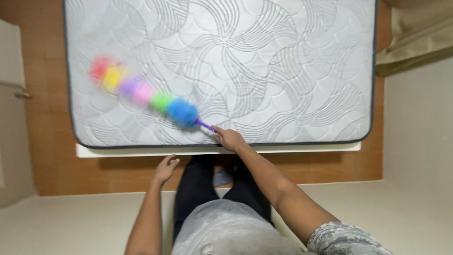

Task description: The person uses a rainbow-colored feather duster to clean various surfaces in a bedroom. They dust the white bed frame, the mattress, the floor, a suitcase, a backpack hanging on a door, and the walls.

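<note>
Duster (141, 92) on mattress (283, 56); right hand (230, 138) at near edge.

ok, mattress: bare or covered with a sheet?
Bare. The mattress shows its quilted swirl stitching and dark edge piping, with no sheet over it. The duster in the right hand lies across it.

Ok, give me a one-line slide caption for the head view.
Right hand sweeps a rainbow feather duster across a bare quilted mattress while the left hand hangs free.
</note>
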